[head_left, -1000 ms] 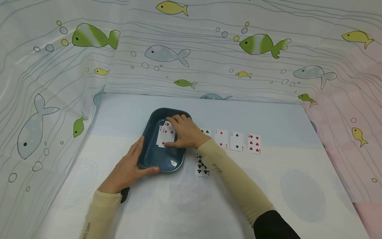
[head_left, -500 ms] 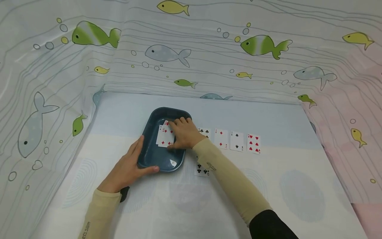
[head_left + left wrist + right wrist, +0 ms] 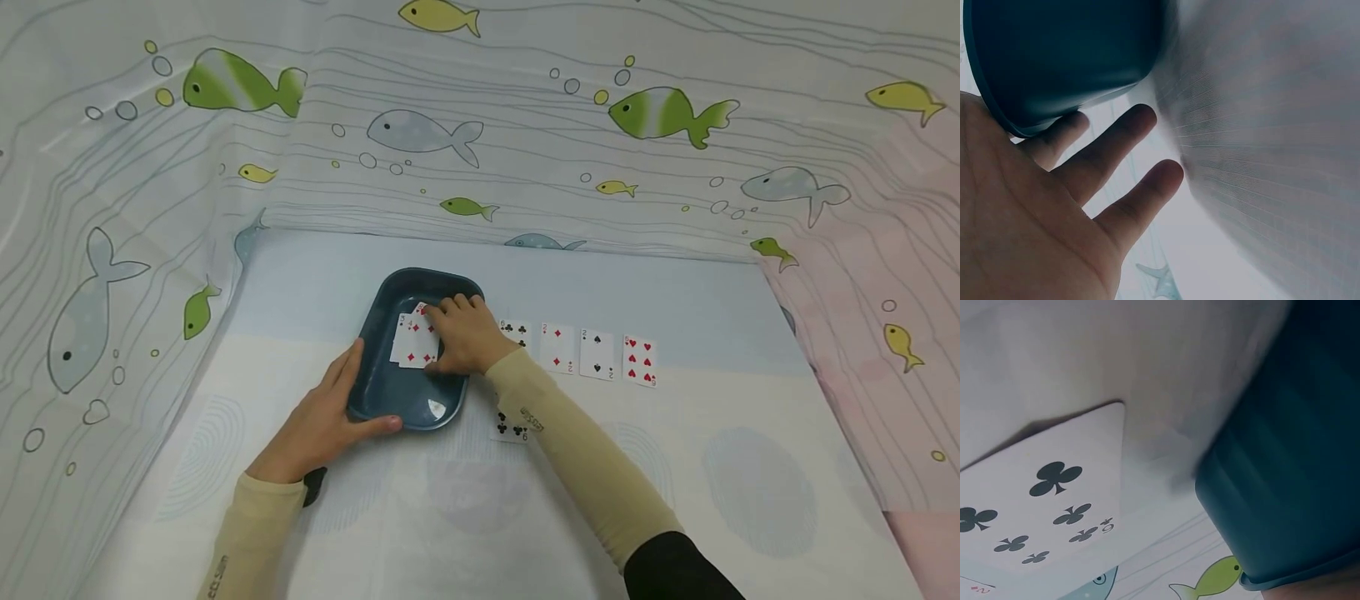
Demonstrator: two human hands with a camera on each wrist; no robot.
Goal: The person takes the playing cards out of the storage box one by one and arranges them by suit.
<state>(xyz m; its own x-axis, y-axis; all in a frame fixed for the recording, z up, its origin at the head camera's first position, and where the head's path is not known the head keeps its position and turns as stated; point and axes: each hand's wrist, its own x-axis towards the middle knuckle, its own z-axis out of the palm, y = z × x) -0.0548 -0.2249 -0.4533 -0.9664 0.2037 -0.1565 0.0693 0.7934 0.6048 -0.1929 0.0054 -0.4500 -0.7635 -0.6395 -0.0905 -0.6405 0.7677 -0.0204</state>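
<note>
A dark blue rectangular tray (image 3: 405,400) stands on the table and holds a few overlapping playing cards (image 3: 415,342), a four of diamonds among them. At the tray's left side is my left hand (image 3: 315,429): its fingers lie along the outer wall and its thumb reaches over the near rim. In the left wrist view, several of its fingers (image 3: 1160,181) are extended under the tray's flared wall. My right hand (image 3: 468,337) reaches over the right rim, with index finger and thumb at the right part of the cards. I cannot tell whether it pinches one.
Right of the tray lies a row of face-up cards: a clubs card (image 3: 514,331), a two of diamonds (image 3: 557,348), a two of spades (image 3: 596,354) and a six of hearts (image 3: 640,360). Another clubs card (image 3: 510,427) lies nearer, partly under the right forearm. A fish-print curtain (image 3: 532,183) rises behind.
My right hand has drawn back slightly to the right over the tray, uncovering more of the four of diamonds. My left hand and the tray hold their place.
</note>
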